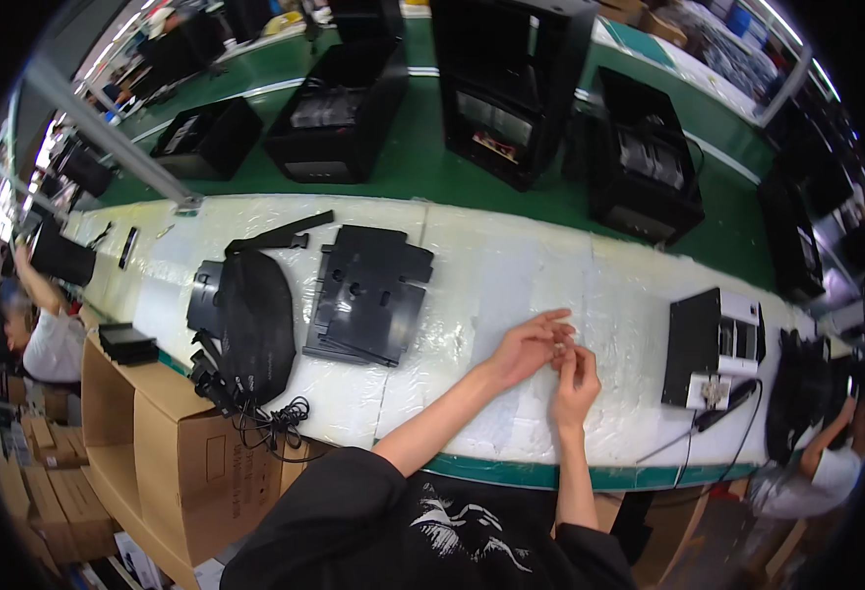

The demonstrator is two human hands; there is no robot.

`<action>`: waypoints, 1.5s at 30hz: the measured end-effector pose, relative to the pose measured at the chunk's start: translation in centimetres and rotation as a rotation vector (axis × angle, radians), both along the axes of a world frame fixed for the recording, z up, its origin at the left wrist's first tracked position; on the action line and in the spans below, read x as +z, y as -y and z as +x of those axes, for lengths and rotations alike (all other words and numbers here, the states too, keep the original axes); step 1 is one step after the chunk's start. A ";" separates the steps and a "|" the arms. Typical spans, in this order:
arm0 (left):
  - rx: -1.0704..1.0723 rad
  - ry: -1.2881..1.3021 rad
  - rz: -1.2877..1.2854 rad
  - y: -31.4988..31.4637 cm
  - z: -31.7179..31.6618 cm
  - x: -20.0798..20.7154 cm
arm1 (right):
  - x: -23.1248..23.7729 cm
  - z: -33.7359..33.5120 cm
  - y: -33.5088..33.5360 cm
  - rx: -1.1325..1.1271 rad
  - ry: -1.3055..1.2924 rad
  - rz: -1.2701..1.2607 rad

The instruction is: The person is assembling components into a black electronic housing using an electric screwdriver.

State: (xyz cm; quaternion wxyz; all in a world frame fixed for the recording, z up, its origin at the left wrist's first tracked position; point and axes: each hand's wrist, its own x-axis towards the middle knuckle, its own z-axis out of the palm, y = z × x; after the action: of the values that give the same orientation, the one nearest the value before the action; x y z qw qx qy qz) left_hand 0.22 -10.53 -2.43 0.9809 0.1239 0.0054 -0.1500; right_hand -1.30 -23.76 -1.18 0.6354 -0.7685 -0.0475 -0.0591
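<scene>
Your left hand and right hand meet above the film-covered white bench, fingertips touching or nearly so. The left has its fingers loosely stretched toward the right, while the right bends its thumb and forefinger together as if in a pinch; whether anything small sits between them is too fine to make out, so treat this, as a judgement, as close fingertip work. Use a light pinch with the right and let the left steady from beside it, rather than squeezing with both. Hold your wrists low over the bare stretch of bench, so that anything slipping lands on the film and not past the green front edge. The nearest sizeable part on your left is the stack of flat black plastic panels, lying well apart from your fingers, with a black pouch just beyond it; swing your left forearm clear of the stack's corner. On your right, mind the corded black tool lying beside the black-and-white unit: its lead runs over the front edge and could catch a sleeve if you reach across carelessly.
</scene>
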 end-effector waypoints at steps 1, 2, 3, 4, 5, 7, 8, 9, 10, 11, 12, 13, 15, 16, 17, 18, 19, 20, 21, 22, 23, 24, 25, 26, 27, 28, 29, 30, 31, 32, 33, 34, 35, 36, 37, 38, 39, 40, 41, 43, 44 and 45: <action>-0.031 -0.015 -0.009 0.0 -0.1 0.2 | 0.0 0.0 0.1 -0.031 -0.015 -0.009; 0.007 -0.043 0.023 -0.2 -0.2 0.8 | 0.1 0.2 -0.3 -0.021 -0.062 0.070; 0.038 -0.067 0.052 -0.2 -0.1 0.9 | 0.2 0.3 -0.4 -0.018 -0.103 0.146; 0.000 -0.078 0.043 -0.2 0.0 0.8 | 0.3 0.3 -0.4 -0.057 -0.112 0.138; 0.027 -0.074 0.043 -0.4 -0.1 0.6 | 0.4 0.3 -0.6 -0.032 -0.118 0.175; 0.028 -0.074 0.035 -0.2 0.1 0.5 | 0.3 0.5 -0.2 -0.034 -0.124 0.207; 0.036 -0.082 0.030 -0.2 0.0 0.6 | 0.2 0.5 0.1 -0.017 -0.141 0.217; 0.047 -0.090 0.026 -0.1 0.0 0.7 | 0.1 0.5 0.3 0.004 -0.158 0.228; 0.042 -0.083 0.042 0.0 0.0 0.8 | 0.2 0.5 0.3 0.000 -0.155 0.218; 0.037 -0.088 0.039 0.0 0.0 0.8 | 0.2 0.5 0.4 -0.005 -0.160 0.215; 0.039 -0.081 0.044 0.0 0.0 0.7 | 0.2 0.5 0.5 0.003 -0.154 0.223; 0.042 -0.073 0.049 0.0 0.0 0.7 | 0.2 0.4 0.5 0.014 -0.148 0.231; 0.046 -0.079 0.055 -0.2 -0.1 0.7 | 0.5 0.2 0.3 0.018 -0.152 0.229; 0.047 -0.080 0.062 -0.3 -0.2 0.7 | 0.6 0.2 0.1 0.020 -0.150 0.229; 0.060 -0.081 0.069 -0.5 -0.3 0.6 | 0.5 0.2 -0.1 0.034 -0.152 0.236; 0.056 -0.067 0.068 -0.5 -0.3 0.4 | 0.3 0.1 -0.1 0.021 -0.145 0.232; 0.053 -0.052 0.068 -0.3 -0.3 0.3 | 0.1 0.1 0.0 0.009 -0.138 0.229; 0.048 -0.052 0.051 0.0 -0.3 0.4 | 0.1 0.1 0.2 -0.011 -0.140 0.223; 0.070 -0.050 0.067 -0.1 -0.3 0.4 | 0.3 0.1 0.2 0.012 -0.141 0.238; 0.051 -0.041 0.070 -0.1 -0.3 0.4 | 0.4 0.0 0.1 0.000 -0.139 0.243; 0.026 -0.032 0.071 0.0 -0.3 0.3 | 0.4 -0.1 0.2 -0.017 -0.137 0.245; 0.023 -0.038 0.076 0.1 -0.4 0.5 | 0.2 -0.1 0.3 -0.003 -0.138 0.256; 0.035 -0.038 0.087 0.0 -0.5 0.5 | -0.1 -0.1 0.5 0.000 -0.140 0.249; 0.028 -0.035 0.086 0.1 -0.5 0.6 | -0.2 0.0 0.7 0.002 -0.141 0.238; 0.018 -0.032 0.084 0.1 -0.5 0.6 | -0.2 0.1 0.7 0.012 -0.141 0.244; 0.017 -0.031 0.094 0.0 -0.5 0.6 | -0.2 0.1 0.7 0.020 -0.146 0.250; 0.020 -0.034 0.095 0.0 -0.5 0.7 | -0.2 0.1 0.9 0.021 -0.153 0.251; 0.016 -0.028 0.095 0.0 -0.4 0.7 | -0.2 0.2 1.1 0.043 -0.156 0.261; 0.012 -0.024 0.093 0.0 -0.4 0.7 | -0.3 0.1 1.0 0.043 -0.161 0.260; 0.012 -0.027 0.091 -0.1 -0.4 0.8 | -0.2 0.2 1.0 0.052 -0.162 0.269; 0.014 -0.035 0.103 -0.2 -0.4 0.9 | -0.2 0.3 1.0 0.060 -0.165 0.277; 0.017 -0.043 0.114 -0.3 -0.4 0.9 | -0.2 0.3 0.9 0.059 -0.169 0.274; 0.012 -0.042 0.115 -0.3 -0.4 1.0 | -0.1 0.2 0.8 0.059 -0.162 0.276; 0.011 -0.030 0.126 -0.2 -0.4 1.1 | 0.1 0.1 0.8 0.059 -0.155 0.278; 0.010 -0.018 0.138 -0.2 -0.4 1.2 | 0.3 0.2 0.9 0.055 -0.154 0.278; 0.011 -0.023 0.137 -0.2 -0.4 1.1 | 0.3 0.3 0.9 0.059 -0.158 0.265; 0.010 -0.021 0.138 -0.3 -0.4 1.0 | 0.4 0.4 0.8 0.064 -0.161 0.252; 0.009 -0.017 0.141 -0.3 -0.3 0.9 | 0.3 0.4 0.8 0.066 -0.164 0.251; 0.013 -0.020 0.139 -0.3 -0.3 0.8 | 0.3 0.3 0.8 0.068 -0.163 0.250; 0.008 -0.007 0.135 -0.2 -0.3 0.8 | 0.3 0.3 0.8 0.074 -0.164 0.249; 0.010 -0.008 0.134 -0.2 -0.3 0.7 | 0.3 0.3 0.9 0.069 -0.163 0.230; 0.006 -0.002 0.131 -0.1 -0.3 0.7 | 0.3 0.3 1.0 0.065 -0.163 0.211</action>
State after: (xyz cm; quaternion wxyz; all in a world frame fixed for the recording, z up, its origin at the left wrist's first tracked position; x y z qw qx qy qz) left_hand -0.07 -10.41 -1.74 0.9712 0.1875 0.0168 -0.1464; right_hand -1.00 -24.71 -0.92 0.7160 -0.6977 -0.0140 0.0192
